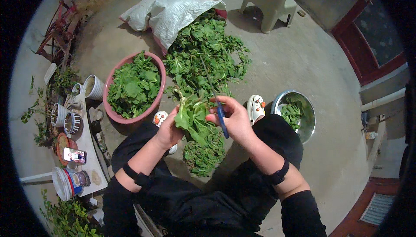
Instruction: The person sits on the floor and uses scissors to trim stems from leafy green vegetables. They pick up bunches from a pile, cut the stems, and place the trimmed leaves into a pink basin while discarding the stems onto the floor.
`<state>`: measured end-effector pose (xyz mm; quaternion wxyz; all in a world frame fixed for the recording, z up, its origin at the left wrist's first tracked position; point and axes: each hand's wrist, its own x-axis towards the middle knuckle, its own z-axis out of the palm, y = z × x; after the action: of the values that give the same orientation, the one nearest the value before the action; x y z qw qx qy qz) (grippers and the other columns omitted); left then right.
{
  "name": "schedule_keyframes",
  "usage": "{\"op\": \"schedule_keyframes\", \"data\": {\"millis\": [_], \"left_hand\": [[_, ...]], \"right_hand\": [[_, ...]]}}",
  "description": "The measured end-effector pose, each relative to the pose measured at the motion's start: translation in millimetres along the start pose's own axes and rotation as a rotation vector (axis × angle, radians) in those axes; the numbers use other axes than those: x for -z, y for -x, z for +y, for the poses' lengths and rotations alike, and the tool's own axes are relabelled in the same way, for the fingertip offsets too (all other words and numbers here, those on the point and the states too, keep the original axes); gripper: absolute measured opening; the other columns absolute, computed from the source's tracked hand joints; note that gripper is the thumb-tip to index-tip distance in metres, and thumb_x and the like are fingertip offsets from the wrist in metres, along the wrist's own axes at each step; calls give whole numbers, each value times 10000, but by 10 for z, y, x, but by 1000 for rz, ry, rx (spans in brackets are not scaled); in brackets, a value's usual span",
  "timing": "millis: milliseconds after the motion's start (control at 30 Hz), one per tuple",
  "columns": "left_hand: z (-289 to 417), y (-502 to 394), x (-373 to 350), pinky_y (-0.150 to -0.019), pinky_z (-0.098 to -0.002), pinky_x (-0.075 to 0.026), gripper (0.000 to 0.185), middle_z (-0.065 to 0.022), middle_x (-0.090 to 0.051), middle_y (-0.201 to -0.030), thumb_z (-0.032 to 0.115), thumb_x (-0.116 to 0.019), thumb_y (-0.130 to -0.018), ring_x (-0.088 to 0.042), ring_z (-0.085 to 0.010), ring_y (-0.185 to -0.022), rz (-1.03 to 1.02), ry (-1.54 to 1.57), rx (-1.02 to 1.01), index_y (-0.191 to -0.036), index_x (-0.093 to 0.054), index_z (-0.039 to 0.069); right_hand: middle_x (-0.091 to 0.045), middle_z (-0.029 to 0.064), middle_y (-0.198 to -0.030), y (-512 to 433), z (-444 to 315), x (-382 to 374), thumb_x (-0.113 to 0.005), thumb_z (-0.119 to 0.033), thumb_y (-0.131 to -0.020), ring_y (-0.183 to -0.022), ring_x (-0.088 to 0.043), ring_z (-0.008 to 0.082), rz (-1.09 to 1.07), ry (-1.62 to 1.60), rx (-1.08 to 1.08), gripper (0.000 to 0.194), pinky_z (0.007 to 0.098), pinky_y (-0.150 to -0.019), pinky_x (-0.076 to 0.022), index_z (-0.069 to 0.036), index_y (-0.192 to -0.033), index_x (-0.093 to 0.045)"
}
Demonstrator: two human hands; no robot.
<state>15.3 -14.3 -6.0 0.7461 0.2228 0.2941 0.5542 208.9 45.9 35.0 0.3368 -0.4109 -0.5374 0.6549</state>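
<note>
My left hand (170, 130) holds a leafy green plant (195, 120) by its side, with its pale root end pointing up and away from me. On the right, my right hand (232, 117) grips a knife with a blue handle (221, 118), its narrow blade extending away over the greens. Beyond both hands a large heap of leafy greens (208, 48) spills from a white woven sack (175, 13). A smaller pile of greens (204, 159) lies on the floor beneath my hands. The pink basin (163, 84) at the left is full of leaves.
A steel bowl (310, 120) with some leaves stands beside my right knee. Farther off is a plastic stool (269, 6). Along the left, a white board (92, 159) bears a lit phone (75, 155), pots and a bucket (61, 183). Potted plants and a rusty metal frame stand beyond it.
</note>
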Motion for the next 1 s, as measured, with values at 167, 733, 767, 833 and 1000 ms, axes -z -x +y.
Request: {"op": "schedule_keyframes", "data": {"millis": [167,733,767,833,1000], "left_hand": [[-154,-64,53,-950,-331,-360,459,-81,-428,-1235,188,-440,-865,-458,-173,-1107,-32,-83,48,-1286,-323,51],[-70,-8,149,-836,-278,-422,371,-70,-526,-1037,108,-457,-719,-525,-140,-936,76,-351,16,-1079,-448,19],[-69,4,162,-837,-277,-422,379,-70,-527,-1040,113,-463,-718,-526,-139,-938,65,-302,11,-1084,-449,20],[-41,-17,225,-892,-328,-430,409,-94,-529,-1126,181,-472,-817,-536,-184,-1015,-21,-131,27,-1196,-425,33],[-35,-42,411,-887,-423,-463,469,-127,-527,-1185,328,-464,-877,-553,-269,-1031,-69,397,56,-1260,-429,60]], "right_hand": [[-609,33,-858,-25,289,-48,-720,-11,-713,-806,-567,84,116,162,-59,461,223,-724,-471,-19,-1122,-506],[-596,9,-923,-50,322,-121,-713,-1,-718,-832,-562,99,31,79,60,455,224,-691,-480,-39,-1125,-512],[-586,0,-862,-51,303,-147,-717,6,-711,-788,-557,85,71,30,88,450,215,-694,-474,-36,-1114,-521],[-575,-7,-810,-36,241,-128,-718,5,-711,-740,-551,69,108,-28,1,450,204,-679,-473,-41,-1113,-522],[-570,-23,-735,-51,128,29,-758,-65,-689,-676,-527,46,96,-99,-34,451,195,-630,-446,-55,-1084,-542]]}}
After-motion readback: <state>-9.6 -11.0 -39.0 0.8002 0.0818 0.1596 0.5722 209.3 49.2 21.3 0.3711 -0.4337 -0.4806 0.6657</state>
